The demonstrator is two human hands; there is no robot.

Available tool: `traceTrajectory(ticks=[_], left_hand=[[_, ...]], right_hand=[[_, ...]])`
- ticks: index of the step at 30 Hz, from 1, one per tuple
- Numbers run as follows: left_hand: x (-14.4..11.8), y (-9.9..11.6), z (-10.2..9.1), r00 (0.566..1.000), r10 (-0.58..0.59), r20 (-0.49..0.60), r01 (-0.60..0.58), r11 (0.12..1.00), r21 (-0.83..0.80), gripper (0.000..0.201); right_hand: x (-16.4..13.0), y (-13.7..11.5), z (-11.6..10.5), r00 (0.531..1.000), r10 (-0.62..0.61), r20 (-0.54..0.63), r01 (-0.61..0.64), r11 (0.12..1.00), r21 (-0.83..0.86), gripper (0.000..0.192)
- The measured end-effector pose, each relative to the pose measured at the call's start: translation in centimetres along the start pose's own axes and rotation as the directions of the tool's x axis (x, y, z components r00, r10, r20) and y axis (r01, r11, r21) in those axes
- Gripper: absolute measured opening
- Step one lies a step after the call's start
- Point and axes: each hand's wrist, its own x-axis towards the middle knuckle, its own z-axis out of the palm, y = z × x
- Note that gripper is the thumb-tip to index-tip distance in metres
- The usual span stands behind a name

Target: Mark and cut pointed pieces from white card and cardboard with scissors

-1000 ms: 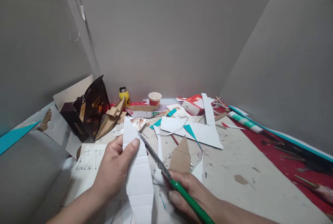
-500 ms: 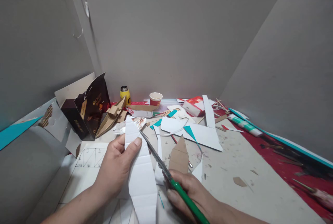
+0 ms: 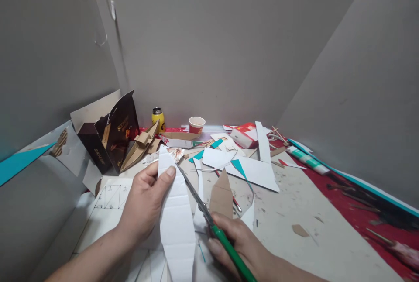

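My left hand (image 3: 149, 197) pinches a long white cardboard piece (image 3: 176, 225) between thumb and fingers. The piece narrows to a tip at its far end and has creases across it. In my right hand (image 3: 240, 242) is a pair of scissors (image 3: 231, 247) with green handles. Their blades point away to the left, tips at the cardboard's right edge near its narrow end. Just beyond my right hand is a pointed brown cardboard piece (image 3: 221, 194). Its lower end is hidden behind the hand, and I cannot tell whether the hand holds it.
White cardboard offcuts (image 3: 245, 173), a pencil (image 3: 238, 204) and small scraps lie across the table (image 3: 278, 238). Behind are a dark box (image 3: 113, 138), a brown cardboard boat shape (image 3: 140, 144), a yellow bottle (image 3: 158, 118), a paper cup (image 3: 196, 125) and grey walls.
The brown cardboard piece and my right hand with the scissors have shifted slightly left, uncovering more of the pencil. My left hand has moved a little left along with the white cardboard's lower part.
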Motion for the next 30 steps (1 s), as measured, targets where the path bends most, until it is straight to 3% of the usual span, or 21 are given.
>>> traceTrajectory(ticks=[8,19,26,30], left_hand=[[-0.5,0.0,0.3,1.000,-0.007,-0.013,0.008,0.996,0.089,0.031],[-0.6,-0.2,0.4,0.999,-0.028,-0.020,0.030,0.993,0.118,0.029],[-0.6,-0.5,0.7,0.992,-0.068,0.102,0.060,0.995,0.079,0.029],[-0.5,-0.6,0.3,0.994,-0.056,0.094,0.050,0.996,0.072,0.027]], right_hand=[[0.1,-1.3,-0.3,1.000,0.024,0.003,-0.023,0.993,-0.117,0.027],[-0.1,-0.8,-0.1,1.000,0.018,-0.014,-0.018,0.999,-0.027,0.030],[0.3,-1.2,-0.1,0.998,-0.005,-0.056,0.007,0.999,0.041,0.034],[0.4,-1.8,-0.7,0.993,0.012,-0.113,-0.012,1.000,-0.001,0.035]])
